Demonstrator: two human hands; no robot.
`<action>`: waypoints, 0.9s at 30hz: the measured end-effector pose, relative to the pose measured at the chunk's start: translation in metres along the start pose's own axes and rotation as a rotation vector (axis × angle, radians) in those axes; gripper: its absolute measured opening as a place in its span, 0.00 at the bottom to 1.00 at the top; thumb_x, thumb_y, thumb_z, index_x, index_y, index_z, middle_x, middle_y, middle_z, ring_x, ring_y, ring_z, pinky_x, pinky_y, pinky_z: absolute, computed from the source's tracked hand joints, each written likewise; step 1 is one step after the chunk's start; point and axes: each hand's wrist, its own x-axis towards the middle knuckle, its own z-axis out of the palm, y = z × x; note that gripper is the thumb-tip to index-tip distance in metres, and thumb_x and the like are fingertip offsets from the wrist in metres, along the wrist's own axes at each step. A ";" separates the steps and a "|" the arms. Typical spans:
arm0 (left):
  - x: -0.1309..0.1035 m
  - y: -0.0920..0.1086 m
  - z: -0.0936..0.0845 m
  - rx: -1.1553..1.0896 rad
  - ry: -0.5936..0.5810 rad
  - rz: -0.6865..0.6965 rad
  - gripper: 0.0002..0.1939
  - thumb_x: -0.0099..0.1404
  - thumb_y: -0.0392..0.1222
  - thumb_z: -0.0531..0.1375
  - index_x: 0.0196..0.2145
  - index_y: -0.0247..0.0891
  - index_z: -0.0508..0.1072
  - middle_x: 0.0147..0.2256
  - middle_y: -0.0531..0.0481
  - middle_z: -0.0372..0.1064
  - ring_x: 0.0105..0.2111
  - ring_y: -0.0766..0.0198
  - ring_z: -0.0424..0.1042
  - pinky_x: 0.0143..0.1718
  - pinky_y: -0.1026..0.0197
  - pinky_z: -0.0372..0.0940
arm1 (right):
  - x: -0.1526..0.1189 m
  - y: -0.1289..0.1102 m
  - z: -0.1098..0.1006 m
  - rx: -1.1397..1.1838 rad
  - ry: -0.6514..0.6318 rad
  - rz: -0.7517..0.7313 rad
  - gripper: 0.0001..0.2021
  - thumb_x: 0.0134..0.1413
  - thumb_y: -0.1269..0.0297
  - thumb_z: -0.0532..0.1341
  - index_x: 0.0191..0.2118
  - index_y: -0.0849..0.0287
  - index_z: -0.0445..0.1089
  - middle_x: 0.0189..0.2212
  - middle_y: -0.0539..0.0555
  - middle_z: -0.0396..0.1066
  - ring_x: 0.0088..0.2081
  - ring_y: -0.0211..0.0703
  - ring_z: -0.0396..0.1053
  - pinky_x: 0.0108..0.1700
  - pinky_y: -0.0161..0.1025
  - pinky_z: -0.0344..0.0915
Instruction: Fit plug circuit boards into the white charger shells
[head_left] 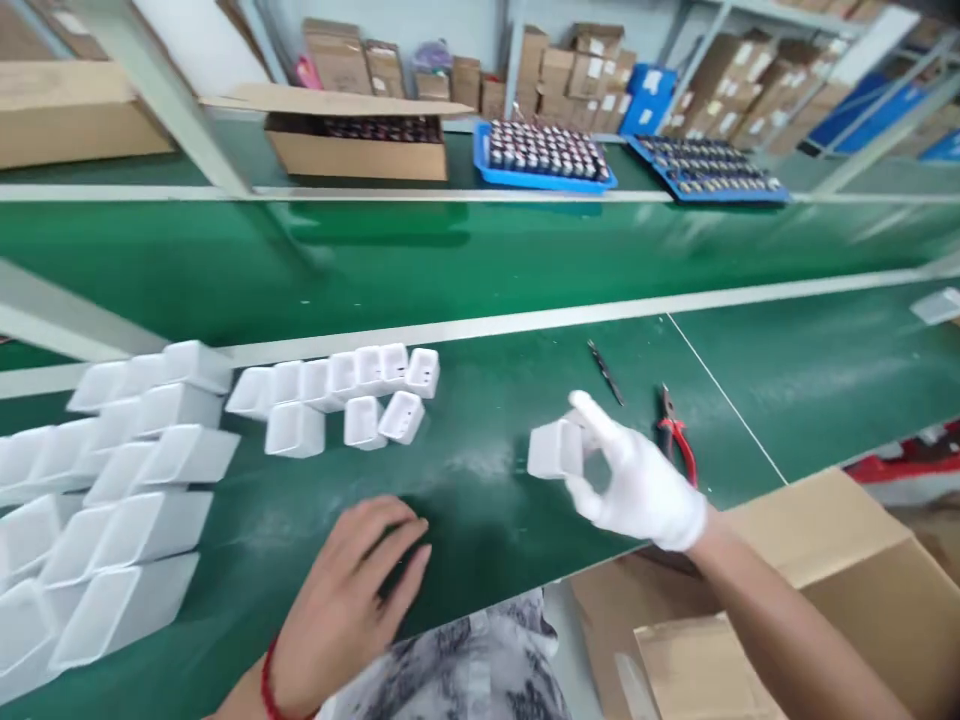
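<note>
My right hand (637, 482), in a white glove, grips a small white plastic box (553, 450) by its right side, between thumb and fingers, over the green bench. My bare left hand (364, 590), with a red cord at its wrist, rests low near the bench's front edge. Its fingers are loosely bent, the thumb stands apart, and nothing shows in it. Beyond it sits a group of small white boxes (295, 430), a few with little holes in the end. Larger white boxes (154, 515) stand in rows at the far left.
Red-handled pliers (679, 440) and a thin black tool (604, 372) lie beyond my right hand. An open carton (832, 530) stands below the front edge at right. On the back shelf are a carton (356, 155) and blue trays (544, 180) of small parts.
</note>
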 end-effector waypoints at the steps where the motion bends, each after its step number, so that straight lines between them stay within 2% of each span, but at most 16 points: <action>1: -0.004 -0.015 -0.009 0.059 0.063 -0.072 0.11 0.66 0.33 0.59 0.46 0.40 0.69 0.45 0.41 0.67 0.47 0.52 0.69 0.51 0.50 0.67 | 0.024 -0.015 0.012 -0.012 -0.075 -0.056 0.44 0.49 0.62 0.58 0.71 0.59 0.39 0.45 0.61 0.75 0.36 0.51 0.76 0.38 0.46 0.74; 4: -0.010 -0.056 -0.026 0.230 0.196 -0.327 0.19 0.66 0.42 0.60 0.54 0.36 0.66 0.52 0.34 0.60 0.54 0.42 0.64 0.54 0.40 0.64 | 0.080 -0.057 0.042 -0.127 -0.197 -0.131 0.43 0.50 0.65 0.57 0.71 0.63 0.39 0.49 0.65 0.73 0.36 0.56 0.76 0.38 0.50 0.73; 7: -0.004 -0.084 -0.030 0.274 0.238 -0.536 0.34 0.63 0.49 0.62 0.61 0.31 0.59 0.60 0.27 0.48 0.62 0.32 0.53 0.58 0.33 0.59 | 0.108 -0.083 0.060 -0.127 -0.260 -0.159 0.44 0.51 0.65 0.58 0.71 0.60 0.38 0.55 0.65 0.69 0.39 0.56 0.76 0.40 0.51 0.73; 10: 0.008 -0.102 -0.026 0.204 0.248 -0.588 0.48 0.56 0.56 0.67 0.65 0.30 0.53 0.65 0.24 0.36 0.66 0.27 0.43 0.61 0.32 0.53 | 0.117 -0.086 0.071 0.042 -0.288 -0.145 0.47 0.51 0.60 0.62 0.72 0.52 0.34 0.65 0.63 0.54 0.46 0.56 0.74 0.46 0.52 0.73; 11: 0.012 -0.107 -0.025 0.178 0.254 -0.604 0.53 0.52 0.60 0.69 0.66 0.31 0.53 0.66 0.24 0.34 0.66 0.25 0.41 0.61 0.31 0.52 | 0.119 -0.083 0.076 0.112 -0.274 -0.116 0.47 0.52 0.57 0.63 0.71 0.49 0.34 0.68 0.62 0.48 0.50 0.57 0.72 0.49 0.54 0.72; 13: 0.020 -0.116 -0.022 0.152 0.249 -0.642 0.56 0.49 0.64 0.69 0.66 0.34 0.53 0.67 0.26 0.35 0.66 0.24 0.37 0.61 0.29 0.51 | 0.125 -0.075 0.089 0.287 -0.219 -0.017 0.44 0.57 0.50 0.59 0.72 0.49 0.33 0.70 0.61 0.43 0.57 0.60 0.66 0.56 0.60 0.66; 15: 0.024 -0.121 -0.021 0.140 0.251 -0.660 0.52 0.51 0.64 0.67 0.65 0.35 0.55 0.66 0.27 0.42 0.66 0.27 0.41 0.60 0.30 0.53 | 0.132 -0.070 0.105 0.484 -0.173 0.082 0.41 0.61 0.45 0.54 0.72 0.52 0.33 0.70 0.61 0.41 0.65 0.61 0.55 0.64 0.63 0.54; 17: 0.025 -0.122 -0.019 0.125 0.250 -0.656 0.45 0.55 0.62 0.66 0.63 0.35 0.59 0.63 0.29 0.48 0.64 0.31 0.48 0.58 0.31 0.56 | 0.139 -0.072 0.119 0.616 -0.169 0.125 0.41 0.62 0.41 0.51 0.72 0.53 0.35 0.71 0.58 0.39 0.70 0.58 0.43 0.69 0.59 0.43; 19: 0.024 -0.121 -0.019 0.122 0.277 -0.649 0.40 0.58 0.59 0.65 0.61 0.35 0.63 0.62 0.29 0.50 0.62 0.33 0.51 0.57 0.31 0.58 | 0.146 -0.077 0.130 0.670 -0.200 0.109 0.41 0.61 0.41 0.52 0.72 0.54 0.37 0.71 0.57 0.41 0.71 0.55 0.41 0.70 0.55 0.42; 21: 0.024 -0.119 -0.019 0.129 0.372 -0.638 0.33 0.61 0.56 0.63 0.58 0.34 0.65 0.61 0.29 0.53 0.62 0.33 0.51 0.57 0.30 0.57 | 0.150 -0.083 0.133 0.665 -0.187 0.084 0.42 0.60 0.41 0.53 0.71 0.56 0.39 0.70 0.59 0.45 0.70 0.54 0.45 0.69 0.54 0.46; 22: 0.025 -0.119 -0.020 0.115 0.450 -0.618 0.29 0.62 0.54 0.62 0.56 0.34 0.67 0.60 0.30 0.55 0.62 0.35 0.52 0.57 0.30 0.56 | 0.149 -0.086 0.132 0.645 -0.131 0.083 0.41 0.60 0.41 0.53 0.71 0.57 0.41 0.69 0.61 0.48 0.69 0.55 0.48 0.68 0.55 0.48; 25: 0.031 -0.116 -0.025 0.003 0.685 -0.517 0.17 0.65 0.45 0.60 0.50 0.36 0.70 0.52 0.35 0.64 0.58 0.42 0.59 0.58 0.34 0.57 | 0.138 -0.097 0.119 0.504 0.193 0.097 0.36 0.59 0.44 0.56 0.66 0.61 0.55 0.61 0.66 0.62 0.59 0.58 0.64 0.62 0.59 0.59; 26: 0.034 -0.113 -0.026 -0.041 0.735 -0.483 0.15 0.65 0.42 0.59 0.48 0.36 0.70 0.50 0.37 0.67 0.55 0.44 0.62 0.57 0.37 0.59 | 0.131 -0.103 0.112 0.473 0.263 0.090 0.32 0.59 0.45 0.57 0.62 0.61 0.62 0.55 0.65 0.67 0.54 0.58 0.68 0.59 0.58 0.62; 27: 0.038 -0.111 -0.027 -0.082 0.766 -0.453 0.13 0.65 0.40 0.59 0.47 0.37 0.71 0.47 0.38 0.68 0.53 0.47 0.64 0.55 0.40 0.61 | 0.122 -0.111 0.106 0.477 0.267 0.077 0.27 0.59 0.47 0.58 0.58 0.60 0.67 0.50 0.63 0.71 0.49 0.55 0.71 0.56 0.57 0.65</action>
